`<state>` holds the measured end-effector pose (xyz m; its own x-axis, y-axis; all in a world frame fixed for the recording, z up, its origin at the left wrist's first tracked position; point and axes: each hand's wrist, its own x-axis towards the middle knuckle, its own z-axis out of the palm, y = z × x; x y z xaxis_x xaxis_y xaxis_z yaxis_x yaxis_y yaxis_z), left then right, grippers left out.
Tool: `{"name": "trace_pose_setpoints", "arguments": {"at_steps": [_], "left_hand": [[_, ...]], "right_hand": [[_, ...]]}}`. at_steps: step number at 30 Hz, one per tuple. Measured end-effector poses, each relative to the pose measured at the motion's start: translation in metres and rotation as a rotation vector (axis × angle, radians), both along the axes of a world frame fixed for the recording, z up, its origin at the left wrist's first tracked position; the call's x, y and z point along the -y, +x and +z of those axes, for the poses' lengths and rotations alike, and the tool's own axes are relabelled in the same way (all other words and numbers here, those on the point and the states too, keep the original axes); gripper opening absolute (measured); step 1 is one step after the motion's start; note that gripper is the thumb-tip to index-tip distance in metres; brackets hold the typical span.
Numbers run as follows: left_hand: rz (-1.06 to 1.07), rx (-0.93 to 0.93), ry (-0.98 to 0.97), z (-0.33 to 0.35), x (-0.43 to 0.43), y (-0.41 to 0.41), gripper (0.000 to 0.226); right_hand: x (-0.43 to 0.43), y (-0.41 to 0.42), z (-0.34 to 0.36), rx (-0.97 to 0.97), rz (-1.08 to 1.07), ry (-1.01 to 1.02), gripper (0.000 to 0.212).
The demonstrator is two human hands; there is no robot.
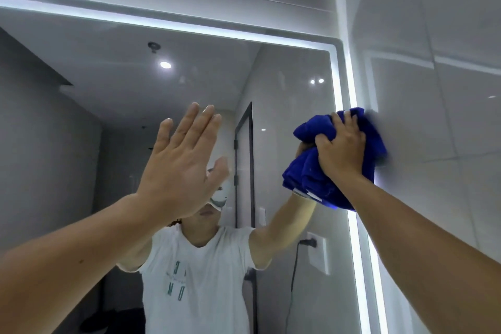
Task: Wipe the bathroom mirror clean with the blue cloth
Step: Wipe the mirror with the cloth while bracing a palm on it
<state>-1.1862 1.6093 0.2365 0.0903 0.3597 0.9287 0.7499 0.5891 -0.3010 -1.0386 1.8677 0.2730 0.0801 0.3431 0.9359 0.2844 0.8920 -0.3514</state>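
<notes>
Right hand: arm raised and extended, fingers curled, grasping bunched blue cloth, pressing it against right edge of mirror.
Left hand: released, holding nothing; fingers straight and together, pointing up, palm toward mirror centre. Contact with glass: cannot tell.
Blue cloth: crumpled wad, long axis near vertical, parallel to mirror's right edge; covers lit strip there, upper corner reaching tiled wall right of mirror.
</notes>
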Motion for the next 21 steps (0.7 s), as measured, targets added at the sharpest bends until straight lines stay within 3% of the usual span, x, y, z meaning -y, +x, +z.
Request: {"name": "trace_pose_setpoints", "arguments": {"at_steps": [7, 13, 17, 21], "left_hand": [[0.032, -0.071, 0.012, -0.006, 0.002, 0.002, 0.068], [0.069, -0.057, 0.080, 0.001, 0.005, 0.000, 0.065], [0.062, -0.078, 0.068, 0.002, 0.000, 0.010, 0.066], [0.078, -0.072, 0.065, 0.006, -0.005, 0.013, 0.068]], "right_hand": [[0.020, -0.014, 0.056, 0.039, -0.043, 0.063, 0.060], [0.090, -0.063, 0.027, 0.283, -0.013, 0.459, 0.070], [0.078, -0.053, 0.015, 0.455, 0.062, 0.574, 0.071], [0.037, -0.018, 0.015, 0.352, 0.085, 0.479, 0.068]]}}
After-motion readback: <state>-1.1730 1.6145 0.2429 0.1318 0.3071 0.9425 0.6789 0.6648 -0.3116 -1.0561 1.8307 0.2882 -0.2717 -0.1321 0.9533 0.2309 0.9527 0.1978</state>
